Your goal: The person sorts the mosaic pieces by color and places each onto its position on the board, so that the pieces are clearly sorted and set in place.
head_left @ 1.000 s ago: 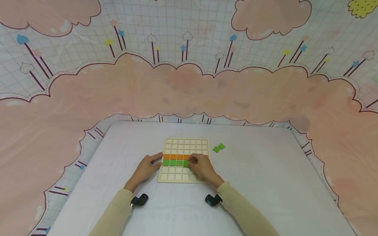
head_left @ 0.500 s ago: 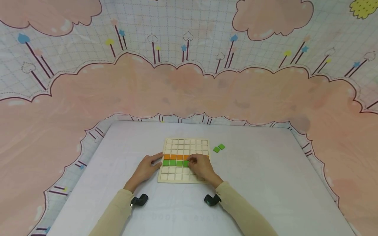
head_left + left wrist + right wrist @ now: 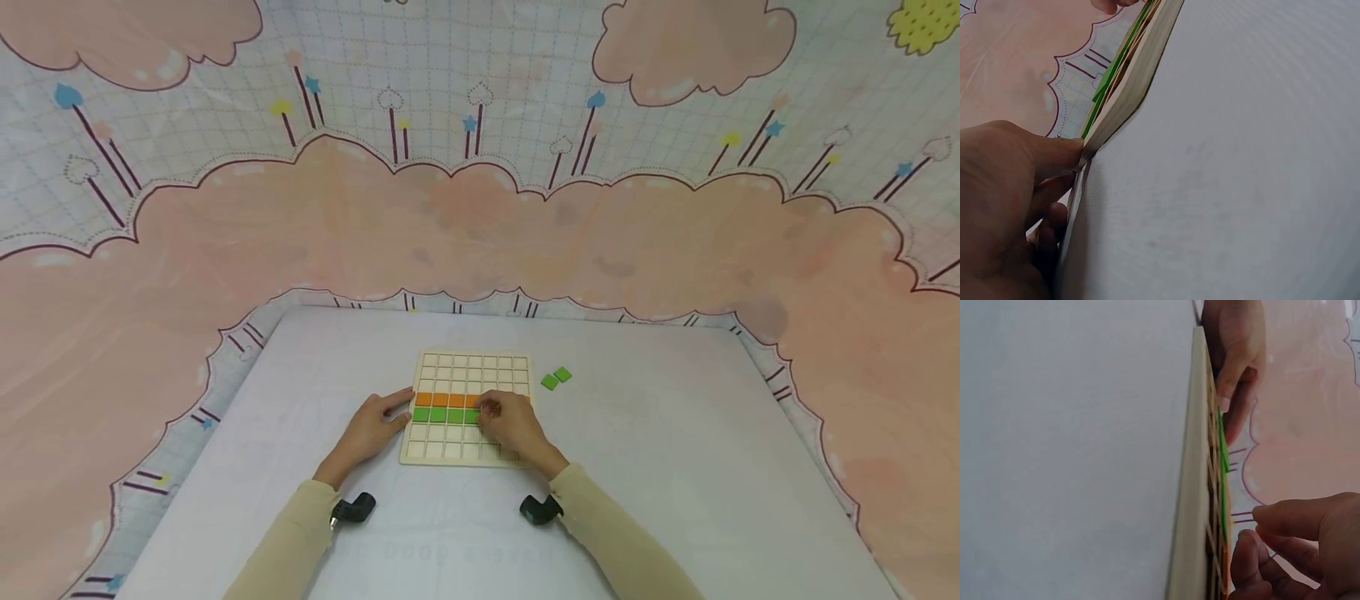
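Observation:
A pale wooden grid board (image 3: 431,450) lies on the table with a row of orange tiles (image 3: 440,399) above a row of green tiles (image 3: 438,414). My left hand (image 3: 370,427) rests at the board's left edge, its index finger and thumb touching the rim; the left wrist view shows the thumb (image 3: 1060,153) against the board's side. Over the board's right half, my right hand (image 3: 515,423) hides part of both rows. Its fingers are curled, with thumb and index finger close together (image 3: 1285,519) and nothing visible between them in the right wrist view.
Two loose green tiles (image 3: 557,377) lie just right of the board's upper right corner. The table has a white cover (image 3: 660,433). A patterned cloth (image 3: 450,225) rises behind it. Black devices (image 3: 355,507) sit at both wrists.
The fourth green tile, beside my right fingertips, sits flatter in its row than a second ago. Both hands stay nearly in place.

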`<act>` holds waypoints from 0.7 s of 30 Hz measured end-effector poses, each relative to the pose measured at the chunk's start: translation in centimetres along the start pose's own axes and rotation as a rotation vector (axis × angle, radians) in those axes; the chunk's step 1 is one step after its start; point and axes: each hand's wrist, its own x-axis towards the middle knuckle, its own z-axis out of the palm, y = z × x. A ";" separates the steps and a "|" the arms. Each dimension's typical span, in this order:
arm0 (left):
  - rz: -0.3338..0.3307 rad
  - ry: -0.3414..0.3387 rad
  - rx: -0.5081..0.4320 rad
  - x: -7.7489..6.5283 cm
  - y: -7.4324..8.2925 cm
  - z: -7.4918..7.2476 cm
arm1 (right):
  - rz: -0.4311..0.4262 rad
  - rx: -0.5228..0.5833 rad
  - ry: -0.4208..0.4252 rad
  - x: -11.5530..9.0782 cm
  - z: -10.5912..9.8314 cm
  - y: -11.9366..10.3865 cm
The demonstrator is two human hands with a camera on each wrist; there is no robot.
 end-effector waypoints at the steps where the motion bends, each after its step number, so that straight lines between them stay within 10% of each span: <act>1: -0.001 0.000 -0.002 0.0 0.0 0.0 | 0.004 0.008 0.000 -0.1 -0.1 -0.1; 21: 0.003 -0.002 -0.014 -0.3 0.4 -0.2 | -0.117 0.063 0.044 -1.7 -5.5 -1.6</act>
